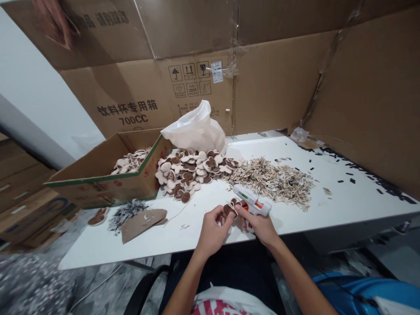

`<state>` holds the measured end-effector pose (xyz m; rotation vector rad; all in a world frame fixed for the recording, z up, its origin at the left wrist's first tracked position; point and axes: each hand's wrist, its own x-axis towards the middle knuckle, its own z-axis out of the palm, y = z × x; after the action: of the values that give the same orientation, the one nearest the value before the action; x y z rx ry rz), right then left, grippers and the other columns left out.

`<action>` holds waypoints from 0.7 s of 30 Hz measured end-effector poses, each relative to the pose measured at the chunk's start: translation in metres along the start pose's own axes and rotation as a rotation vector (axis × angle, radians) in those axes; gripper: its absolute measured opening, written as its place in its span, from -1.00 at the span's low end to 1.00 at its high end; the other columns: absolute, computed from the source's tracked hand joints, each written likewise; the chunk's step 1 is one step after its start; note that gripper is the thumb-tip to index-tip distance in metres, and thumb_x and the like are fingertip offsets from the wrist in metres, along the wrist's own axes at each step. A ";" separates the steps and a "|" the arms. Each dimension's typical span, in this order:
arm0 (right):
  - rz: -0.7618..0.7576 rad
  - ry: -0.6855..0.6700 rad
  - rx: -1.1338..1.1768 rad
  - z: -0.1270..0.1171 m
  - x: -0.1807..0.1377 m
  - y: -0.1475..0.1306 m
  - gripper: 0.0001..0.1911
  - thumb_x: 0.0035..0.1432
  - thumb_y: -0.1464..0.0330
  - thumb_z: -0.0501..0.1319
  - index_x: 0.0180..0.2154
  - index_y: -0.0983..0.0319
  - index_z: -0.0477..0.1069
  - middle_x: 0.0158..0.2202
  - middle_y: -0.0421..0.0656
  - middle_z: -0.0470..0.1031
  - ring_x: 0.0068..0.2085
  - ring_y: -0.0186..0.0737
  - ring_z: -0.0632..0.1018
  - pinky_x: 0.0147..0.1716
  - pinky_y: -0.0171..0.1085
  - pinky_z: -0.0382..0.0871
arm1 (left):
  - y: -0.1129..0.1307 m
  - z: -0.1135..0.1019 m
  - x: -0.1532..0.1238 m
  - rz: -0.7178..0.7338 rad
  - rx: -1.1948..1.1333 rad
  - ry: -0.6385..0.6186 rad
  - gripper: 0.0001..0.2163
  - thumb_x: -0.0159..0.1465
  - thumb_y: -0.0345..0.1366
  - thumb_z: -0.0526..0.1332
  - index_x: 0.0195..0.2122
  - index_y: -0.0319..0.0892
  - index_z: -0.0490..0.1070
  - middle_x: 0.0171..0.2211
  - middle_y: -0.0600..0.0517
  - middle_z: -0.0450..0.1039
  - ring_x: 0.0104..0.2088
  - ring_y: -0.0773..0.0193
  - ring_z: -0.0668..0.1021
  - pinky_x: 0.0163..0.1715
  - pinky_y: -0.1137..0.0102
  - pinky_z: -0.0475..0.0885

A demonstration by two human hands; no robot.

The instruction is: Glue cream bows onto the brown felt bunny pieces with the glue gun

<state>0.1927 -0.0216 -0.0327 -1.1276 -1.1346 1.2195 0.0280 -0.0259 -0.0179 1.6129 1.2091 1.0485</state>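
My left hand (212, 232) pinches a small brown felt piece (229, 210) above the table's front edge. A cream-coloured strip or bow lies across that piece. My right hand (263, 225) is wrapped round a white glue gun (245, 193) with orange parts. Its thumb and fingertips also touch the felt piece from the right. Just beyond my hands lies a heap of cream-coloured short cords (275, 179). To its left rises a pile of brown and cream felt shapes (188, 170).
An open cardboard box (108, 186) with more felt shapes stands left, near a white plastic bag (197, 129). Grey shreds (126, 214) and a cardboard scrap (144, 222) lie front left. Black pieces (351, 180) are scattered right. Cardboard walls (275, 83) enclose the back. Another person's hand (57, 22) appears top left.
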 end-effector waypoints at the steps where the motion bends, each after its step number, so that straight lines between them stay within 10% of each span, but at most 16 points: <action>1: 0.003 0.003 0.002 0.000 0.000 -0.001 -0.66 0.18 0.05 0.37 -0.31 0.20 0.50 -0.70 -0.31 0.38 -0.65 -0.31 0.37 -0.60 -0.33 0.26 | 0.001 0.000 0.000 0.003 -0.001 -0.003 -0.72 0.36 -0.10 0.23 -0.40 -0.19 0.40 -0.52 0.15 0.16 -0.46 0.34 0.24 -0.43 0.44 0.18; 21: 0.002 -0.009 0.051 0.001 0.001 0.002 -0.68 0.19 0.08 0.37 -0.30 0.19 0.46 -0.70 -0.33 0.38 -0.64 -0.33 0.37 -0.59 -0.34 0.29 | 0.003 -0.003 -0.001 0.042 -0.005 -0.013 -0.72 0.37 -0.13 0.21 -0.41 -0.19 0.37 -0.51 0.13 0.23 -0.43 0.33 0.26 -0.39 0.44 0.20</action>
<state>0.1914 -0.0202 -0.0341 -1.0861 -1.1030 1.2497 0.0253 -0.0267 -0.0142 1.6450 1.1673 1.0654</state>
